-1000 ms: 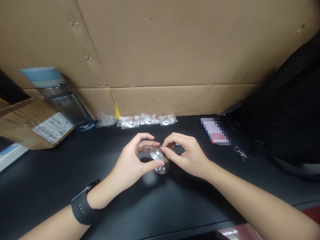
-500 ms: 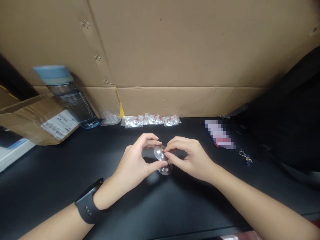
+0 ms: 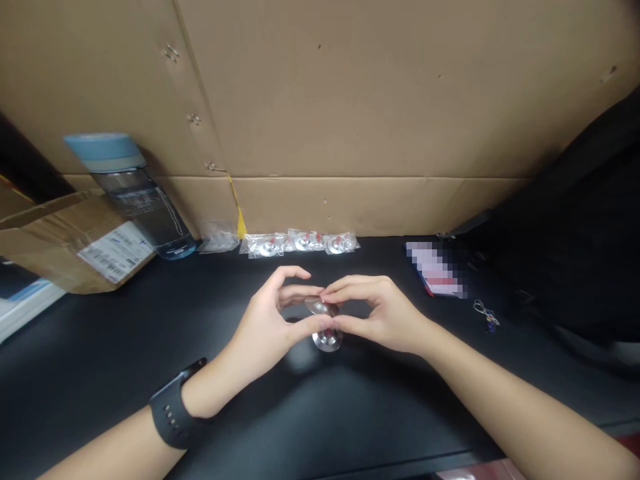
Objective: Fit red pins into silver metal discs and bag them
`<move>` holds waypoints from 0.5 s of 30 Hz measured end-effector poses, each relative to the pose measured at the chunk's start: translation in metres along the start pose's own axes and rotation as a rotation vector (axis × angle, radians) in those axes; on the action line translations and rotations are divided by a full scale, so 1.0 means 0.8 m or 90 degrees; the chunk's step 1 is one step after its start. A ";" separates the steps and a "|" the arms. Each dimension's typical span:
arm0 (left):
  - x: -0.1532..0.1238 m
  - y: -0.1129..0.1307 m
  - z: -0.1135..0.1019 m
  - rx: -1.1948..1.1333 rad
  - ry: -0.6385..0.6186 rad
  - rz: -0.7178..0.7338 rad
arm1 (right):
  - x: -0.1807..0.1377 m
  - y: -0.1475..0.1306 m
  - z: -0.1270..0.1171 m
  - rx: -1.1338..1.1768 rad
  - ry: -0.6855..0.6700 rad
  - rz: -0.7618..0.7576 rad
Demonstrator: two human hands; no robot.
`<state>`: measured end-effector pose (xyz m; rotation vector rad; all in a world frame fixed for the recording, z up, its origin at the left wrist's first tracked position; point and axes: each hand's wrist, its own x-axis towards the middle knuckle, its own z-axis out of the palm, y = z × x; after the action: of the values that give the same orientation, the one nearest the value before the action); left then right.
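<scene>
Over the dark table I hold a shiny round metal disc, cymbal-like in shape (image 3: pixel 323 307), tilted between the fingers of both hands. My left hand (image 3: pixel 270 327) grips its left side, thumb in front and fingers behind, the index finger raised off it. From the right, my right hand (image 3: pixel 377 310) closes thumb and fingertips on the same disc, close against the left fingertips. A second metal disc (image 3: pixel 328 343) with a red spot at its middle shows just below the thumbs. Whether the two discs are joined I cannot tell; the fingers partly cover both.
Several similar discs in clear bags (image 3: pixel 305 241) lie along the cardboard wall (image 3: pixel 350 100). On the left stand a water bottle (image 3: pixel 150 207) and a brown paper bag (image 3: pixel 60 233). A phone-like object (image 3: pixel 434 270), a small charm (image 3: pixel 487 315) and a black bag (image 3: pixel 575 247) are on the right.
The upper disc has tipped to a flatter angle. My right fingertips have shifted from the disc's middle to its far and near edges, nearer the left hand. The view shifted slightly.
</scene>
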<state>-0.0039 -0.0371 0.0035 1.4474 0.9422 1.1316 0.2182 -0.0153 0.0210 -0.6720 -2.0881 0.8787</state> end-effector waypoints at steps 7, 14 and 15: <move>0.000 -0.007 0.010 -0.003 0.123 0.045 | -0.001 0.004 0.025 0.289 0.166 0.193; -0.006 -0.013 0.015 0.150 0.155 0.024 | -0.003 0.004 0.037 0.428 0.173 0.310; -0.006 -0.011 0.015 0.159 0.160 0.030 | -0.004 0.004 0.039 0.437 0.178 0.319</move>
<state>0.0067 -0.0431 -0.0066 1.5562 1.2681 1.2875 0.1956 -0.0265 0.0026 -0.8770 -1.2516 1.5729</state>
